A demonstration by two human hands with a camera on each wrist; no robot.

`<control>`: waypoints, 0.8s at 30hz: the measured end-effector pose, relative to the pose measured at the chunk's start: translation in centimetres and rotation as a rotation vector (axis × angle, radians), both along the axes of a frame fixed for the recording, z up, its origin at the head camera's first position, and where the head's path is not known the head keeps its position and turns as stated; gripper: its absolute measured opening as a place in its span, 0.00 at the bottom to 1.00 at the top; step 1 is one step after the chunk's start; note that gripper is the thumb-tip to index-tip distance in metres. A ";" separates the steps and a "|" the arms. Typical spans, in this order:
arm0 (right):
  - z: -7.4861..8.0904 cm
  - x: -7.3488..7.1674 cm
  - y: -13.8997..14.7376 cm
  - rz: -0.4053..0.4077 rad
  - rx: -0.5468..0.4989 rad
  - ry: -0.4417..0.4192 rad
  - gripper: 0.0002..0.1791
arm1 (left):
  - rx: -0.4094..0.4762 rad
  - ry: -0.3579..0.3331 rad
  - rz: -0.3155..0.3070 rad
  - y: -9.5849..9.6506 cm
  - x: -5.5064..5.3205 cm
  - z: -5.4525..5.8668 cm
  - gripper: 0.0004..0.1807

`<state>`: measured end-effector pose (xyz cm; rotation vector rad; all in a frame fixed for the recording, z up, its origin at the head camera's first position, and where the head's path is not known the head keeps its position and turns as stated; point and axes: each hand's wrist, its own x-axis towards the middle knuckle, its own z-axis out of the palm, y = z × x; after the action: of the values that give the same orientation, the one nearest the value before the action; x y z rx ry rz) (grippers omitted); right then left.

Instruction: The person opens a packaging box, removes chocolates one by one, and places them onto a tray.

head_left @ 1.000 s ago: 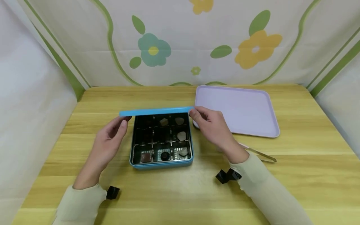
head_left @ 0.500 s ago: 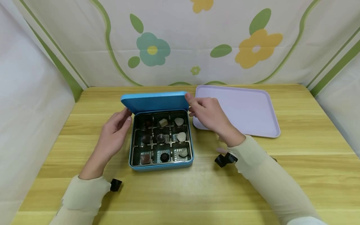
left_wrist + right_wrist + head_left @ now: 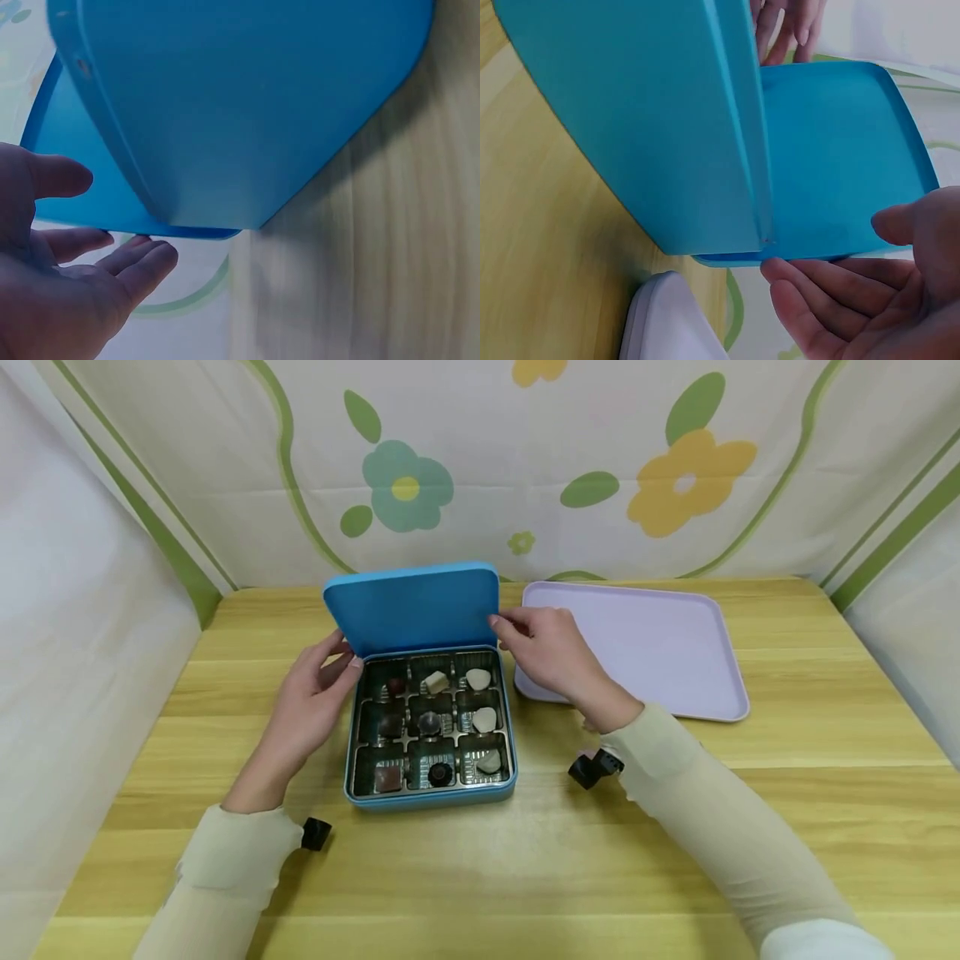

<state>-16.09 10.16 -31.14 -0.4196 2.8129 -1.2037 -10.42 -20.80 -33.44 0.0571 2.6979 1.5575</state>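
Note:
A blue tin box (image 3: 433,803) stands on the table, its hinged lid (image 3: 412,608) raised steeply at the back. Each compartment of its divided inner tray holds a small piece: a brown square (image 3: 387,778), a dark round ridged piece (image 3: 440,774), a clear ball (image 3: 429,723), pale pebble-like pieces (image 3: 484,719) and others. My right hand (image 3: 551,652) holds the lid's right edge, thumb on the inner side and fingers along the outside. At the lid's lower left corner, my left hand (image 3: 311,693) has loosely extended fingers (image 3: 146,274) reaching behind the lid's edge, thumb apart.
A lilac tray (image 3: 637,647) lies behind and right of the box, close to my right hand. Small black wrist cameras (image 3: 596,768) stick out from the sleeves. A flowered curtain (image 3: 480,468) hangs behind the wooden table (image 3: 450,885).
The lid has swung up and back from low over the box, uncovering the compartments. Both hands have moved away from me with it. My right forearm now covers the metal tongs seen earlier.

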 end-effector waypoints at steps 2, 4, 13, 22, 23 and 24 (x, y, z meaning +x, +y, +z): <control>0.0 -0.2 -0.1 0.000 0.019 0.000 0.26 | 0.015 -0.022 -0.013 0.1 -0.6 0.0 0.37; 0.0 -0.5 -0.3 0.003 0.033 0.000 0.26 | 0.030 -0.042 -0.023 0.1 -1.1 -0.1 0.38; -0.3 -2.4 -0.1 0.051 0.031 -0.095 0.26 | 0.063 -0.091 -0.003 -0.7 -2.4 -0.8 0.34; -0.7 -4.0 -0.4 0.033 0.030 -0.066 0.21 | 0.150 -0.116 -0.006 -1.0 -3.3 -1.1 0.33; -0.8 -4.2 -0.5 0.028 0.034 -0.075 0.21 | 0.156 -0.123 -0.004 -1.0 -3.4 -1.2 0.33; -0.8 -4.4 -0.6 0.025 0.029 -0.090 0.21 | 0.164 -0.136 0.003 -0.9 -3.4 -1.2 0.34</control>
<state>-20.51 9.55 -31.98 -0.3870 2.7376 -1.1457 -13.83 -21.75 -34.62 -0.0476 2.4654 1.7132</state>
